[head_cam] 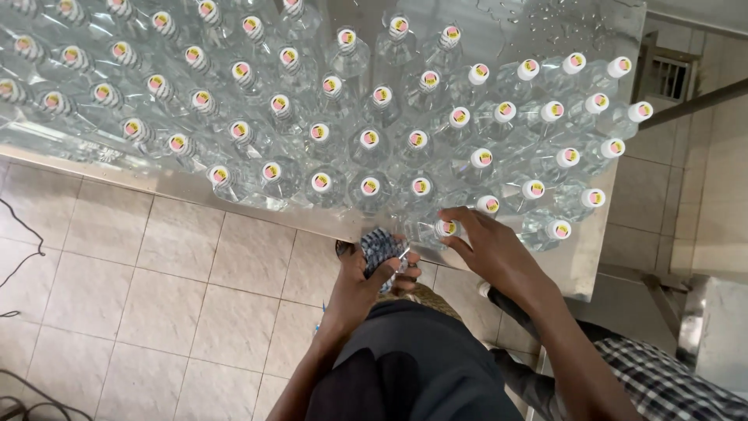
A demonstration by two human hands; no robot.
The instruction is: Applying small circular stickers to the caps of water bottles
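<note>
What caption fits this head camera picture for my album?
Right hand touches a capped bottle on a crowded steel table; left hand holds a bundle of sleeves.

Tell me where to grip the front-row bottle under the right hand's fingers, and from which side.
Grip the bottle at its capped neck, coming straight down from above. It stands upright at the table edge, packed against neighbouring bottles, so its sides are probably hard to reach; only the cap and neck stand free. The right hand already rests its fingertips there, while the left hand holds a bundle of sleeves.
</note>
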